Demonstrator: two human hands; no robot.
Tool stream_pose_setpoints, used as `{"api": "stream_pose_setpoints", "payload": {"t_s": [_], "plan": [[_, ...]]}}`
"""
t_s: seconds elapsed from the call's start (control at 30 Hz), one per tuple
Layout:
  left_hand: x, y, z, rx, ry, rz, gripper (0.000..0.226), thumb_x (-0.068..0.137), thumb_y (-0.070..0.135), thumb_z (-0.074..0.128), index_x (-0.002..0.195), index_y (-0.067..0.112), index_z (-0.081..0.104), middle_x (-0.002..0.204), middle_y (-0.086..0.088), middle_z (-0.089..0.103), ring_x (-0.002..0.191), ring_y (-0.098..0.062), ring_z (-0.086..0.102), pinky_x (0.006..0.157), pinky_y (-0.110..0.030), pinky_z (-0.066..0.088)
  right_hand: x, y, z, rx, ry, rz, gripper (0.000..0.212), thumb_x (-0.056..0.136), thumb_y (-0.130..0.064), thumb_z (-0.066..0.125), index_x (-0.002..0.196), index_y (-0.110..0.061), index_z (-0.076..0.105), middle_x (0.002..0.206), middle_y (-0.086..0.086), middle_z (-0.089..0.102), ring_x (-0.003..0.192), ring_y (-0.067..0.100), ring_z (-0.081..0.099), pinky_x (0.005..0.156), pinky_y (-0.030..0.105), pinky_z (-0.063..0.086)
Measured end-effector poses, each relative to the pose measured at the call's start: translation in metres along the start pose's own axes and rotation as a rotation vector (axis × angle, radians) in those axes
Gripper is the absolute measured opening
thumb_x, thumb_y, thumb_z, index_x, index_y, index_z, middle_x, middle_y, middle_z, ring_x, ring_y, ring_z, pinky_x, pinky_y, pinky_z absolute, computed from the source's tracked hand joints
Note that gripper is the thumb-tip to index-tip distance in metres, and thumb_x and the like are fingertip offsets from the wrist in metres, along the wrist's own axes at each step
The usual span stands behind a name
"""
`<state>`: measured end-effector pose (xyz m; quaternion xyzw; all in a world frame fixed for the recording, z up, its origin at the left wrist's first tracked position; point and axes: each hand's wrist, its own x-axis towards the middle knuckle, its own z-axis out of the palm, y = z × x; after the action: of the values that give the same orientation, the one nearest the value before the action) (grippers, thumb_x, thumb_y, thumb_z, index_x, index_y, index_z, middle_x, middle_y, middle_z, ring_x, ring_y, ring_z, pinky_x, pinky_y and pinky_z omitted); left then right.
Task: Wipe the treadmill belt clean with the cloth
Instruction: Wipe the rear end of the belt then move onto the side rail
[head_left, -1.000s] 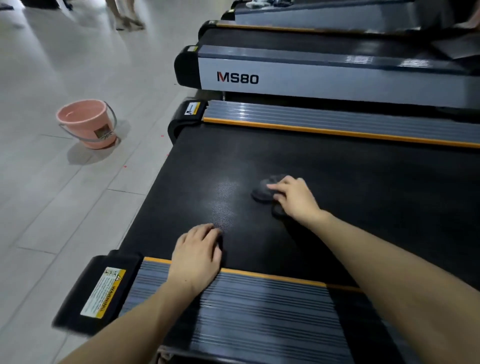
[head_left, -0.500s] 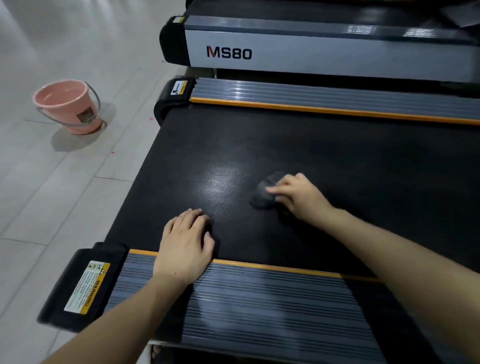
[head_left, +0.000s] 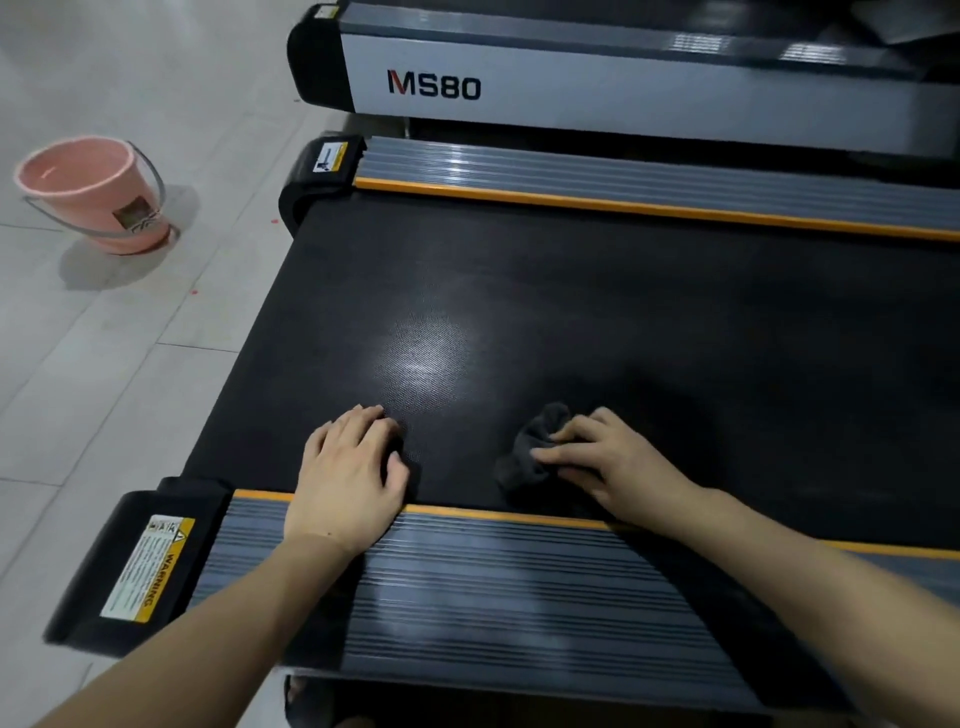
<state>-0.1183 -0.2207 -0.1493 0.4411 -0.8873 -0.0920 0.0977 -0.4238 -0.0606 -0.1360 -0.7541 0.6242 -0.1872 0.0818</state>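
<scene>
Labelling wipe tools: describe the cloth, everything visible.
The cloth is small, dark grey, soft-looking fabric, bunched into a crumpled wad, not spread flat. It lies on the black treadmill belt, near the orange strip of the near side rail. The right hand holds it down, fingers over its right part.

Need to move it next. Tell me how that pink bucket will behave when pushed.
The pink bucket looks like thin plastic, so probably light. It would likely slide easily on the smooth floor tiles. Taller than its narrow base, it may tip if pushed near the rim.
</scene>
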Motion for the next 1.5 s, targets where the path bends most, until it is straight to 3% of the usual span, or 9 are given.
{"api": "stream_pose_setpoints", "payload": {"t_s": [0.1,0.17,0.27,0.4,0.53,0.73,1.07,1.23,1.5], "plan": [[0.002,-0.001,0.001,0.004,0.008,0.003,0.043,0.091,0.038,0.04,0.122,0.021,0.064,0.141,0.002,0.057,0.139,-0.018,0.044,0.116,-0.045,0.033,0.048,0.037,0.008,-0.112,0.078,0.053,0.03,0.09,-0.021,0.067,0.118,-0.03,0.069,0.105,-0.001,0.063,0.084,0.023,0.048,0.082,0.032,0.047],[0.002,-0.003,0.002,0.0,0.017,0.001,0.043,0.09,0.037,0.041,0.122,0.02,0.064,0.14,0.002,0.057,0.138,-0.02,0.045,0.115,-0.046,0.033,0.092,0.062,0.006,-0.108,0.222,0.33,0.03,0.09,-0.023,0.067,0.118,-0.03,0.069,0.105,0.0,0.06,0.088,0.024,0.046,0.088,0.04,0.049],[0.001,-0.001,0.001,-0.006,0.027,0.0,0.04,0.09,0.036,0.043,0.12,0.021,0.064,0.14,0.002,0.057,0.138,-0.02,0.045,0.115,-0.046,0.033,0.125,0.072,0.006,-0.018,0.278,0.649,0.03,0.094,-0.027,0.062,0.123,-0.035,0.066,0.107,-0.008,0.052,0.094,0.014,0.035,0.098,0.033,0.041],[0.002,0.0,0.001,-0.015,0.026,0.0,0.039,0.089,0.036,0.044,0.12,0.022,0.063,0.14,0.002,0.056,0.138,-0.019,0.044,0.116,-0.047,0.032,0.087,0.039,0.013,0.029,0.253,0.467,0.03,0.086,-0.021,0.072,0.114,-0.032,0.073,0.1,-0.005,0.062,0.087,0.022,0.048,0.086,0.024,0.037],[0.002,0.0,0.001,-0.016,0.024,-0.004,0.041,0.087,0.036,0.043,0.12,0.022,0.062,0.14,0.001,0.056,0.137,-0.02,0.045,0.116,-0.048,0.031,0.023,-0.001,0.005,0.097,0.055,0.29,0.035,0.083,-0.022,0.076,0.113,-0.039,0.072,0.103,-0.011,0.063,0.085,0.015,0.046,0.082,0.016,0.034],[0.0,0.002,-0.003,-0.073,0.053,-0.014,0.037,0.087,0.029,0.052,0.119,0.017,0.064,0.135,-0.004,0.058,0.129,-0.026,0.05,0.11,-0.048,0.039,-0.006,-0.029,-0.009,0.221,-0.145,0.344,0.037,0.087,-0.017,0.073,0.114,-0.041,0.071,0.108,-0.019,0.058,0.097,0.01,0.043,0.09,0.01,0.033],[-0.002,0.008,-0.009,-0.062,0.037,-0.04,0.037,0.089,0.027,0.054,0.124,0.019,0.062,0.137,-0.003,0.057,0.131,-0.025,0.049,0.111,-0.048,0.037,-0.01,-0.029,0.002,0.243,-0.054,0.358,0.037,0.085,-0.016,0.074,0.111,-0.042,0.072,0.11,-0.022,0.06,0.096,0.013,0.043,0.092,0.016,0.035],[-0.002,0.011,-0.012,-0.044,0.015,-0.063,0.037,0.09,0.028,0.055,0.125,0.02,0.061,0.137,-0.002,0.056,0.129,-0.025,0.05,0.111,-0.047,0.036,-0.011,-0.029,0.003,0.27,-0.039,0.351,0.038,0.084,-0.015,0.075,0.111,-0.042,0.072,0.113,-0.022,0.061,0.093,0.005,0.039,0.09,0.008,0.029],[-0.003,0.01,-0.011,-0.034,0.007,-0.073,0.04,0.09,0.032,0.05,0.126,0.02,0.063,0.139,-0.001,0.056,0.132,-0.022,0.049,0.113,-0.045,0.034,-0.006,-0.03,0.004,0.234,-0.037,0.328,0.035,0.085,-0.016,0.075,0.112,-0.037,0.073,0.115,-0.019,0.063,0.095,0.011,0.041,0.089,0.003,0.025]]}}
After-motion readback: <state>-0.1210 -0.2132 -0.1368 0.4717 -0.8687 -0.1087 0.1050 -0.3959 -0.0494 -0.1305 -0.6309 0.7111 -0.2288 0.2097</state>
